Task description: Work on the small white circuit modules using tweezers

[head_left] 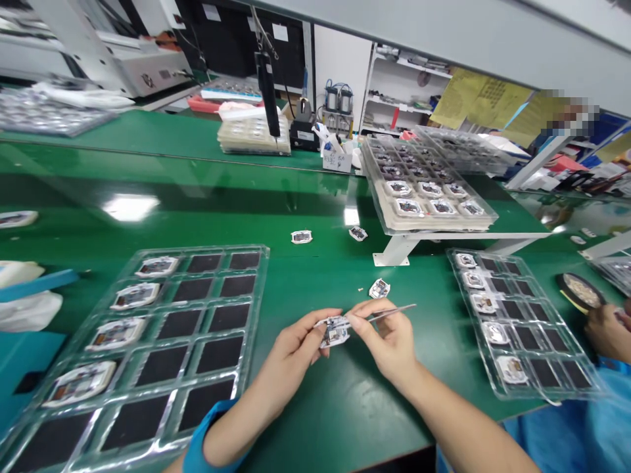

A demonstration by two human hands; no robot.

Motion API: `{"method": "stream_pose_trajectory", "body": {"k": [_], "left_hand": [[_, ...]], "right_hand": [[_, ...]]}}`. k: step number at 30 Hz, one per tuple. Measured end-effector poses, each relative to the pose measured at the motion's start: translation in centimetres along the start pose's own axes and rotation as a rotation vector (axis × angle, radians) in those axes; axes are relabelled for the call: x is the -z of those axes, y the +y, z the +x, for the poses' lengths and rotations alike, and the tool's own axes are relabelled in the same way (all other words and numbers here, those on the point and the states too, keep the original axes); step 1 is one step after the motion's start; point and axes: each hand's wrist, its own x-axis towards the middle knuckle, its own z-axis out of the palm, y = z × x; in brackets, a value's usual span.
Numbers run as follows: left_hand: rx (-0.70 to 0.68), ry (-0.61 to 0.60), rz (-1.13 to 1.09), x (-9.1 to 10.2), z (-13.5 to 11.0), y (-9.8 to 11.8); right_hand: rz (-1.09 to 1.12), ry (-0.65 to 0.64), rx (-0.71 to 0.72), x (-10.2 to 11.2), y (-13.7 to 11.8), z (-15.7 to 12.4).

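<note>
Between the two clear plastic compartment trays, just right of the larger tray, the left hand pinches a small white circuit module above the green table. Touching it, the right hand grips thin metal tweezers.

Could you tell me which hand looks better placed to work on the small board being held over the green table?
Probably the right hand: it holds the tweezers, whose working end sits at the small board. The left hand pinches that board from the other side, so it seems occupied steadying it.
</note>
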Motion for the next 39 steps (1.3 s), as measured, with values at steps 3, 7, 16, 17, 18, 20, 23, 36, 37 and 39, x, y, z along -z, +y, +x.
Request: {"method": "stream_pose_trajectory", "body": {"k": [3, 7, 16, 17, 18, 20, 23, 36, 37, 39], "left_hand": [[0.001, 0.001, -0.009, 0.0, 0.2, 0.1], [0.007, -0.001, -0.02, 0.1, 0.3, -0.2], [0.098, -0.032, -0.159, 0.2, 0.0, -0.4], [0.107, -0.033, -0.174, 0.1, 0.0, -0.3], [0.115, -0.034, -0.191, 0.1, 0.0, -0.2], [0.133, -0.033, -0.236, 0.0, 0.0, 0.0], [0.158, -0.033, -0.306, -0.2, 0.0, 0.3], [0.168, -0.039, -0.304, -0.2, -0.1, 0.5], [0.164, -0.044, -0.285, -0.3, -0.1, 0.6], [0.152, -0.049, -0.237, -0.3, -0.1, 0.7]], "right_hand": [[0.023, 0.021, -0.095, 0.0, -0.1, 0.1], [0.066, 0.03, -0.204, 0.0, -0.2, 0.5], [0.176, 0.072, -0.213, 0.1, 0.0, 0.8], [0.171, 0.073, -0.175, 0.0, 0.1, 0.7], [0.168, 0.069, -0.146, 0.0, 0.2, 0.7], [0.165, 0.048, -0.116, -0.1, 0.3, 0.5], [0.154, 0.018, -0.096, 0.0, 0.2, 0.4], [0.034, 0.007, -0.024, 0.1, -0.1, 0.3], [0.025, 0.002, -0.025, 0.2, -0.1, 0.3], [0.024, -0.002, -0.041, 0.2, -0.3, 0.4]]}}
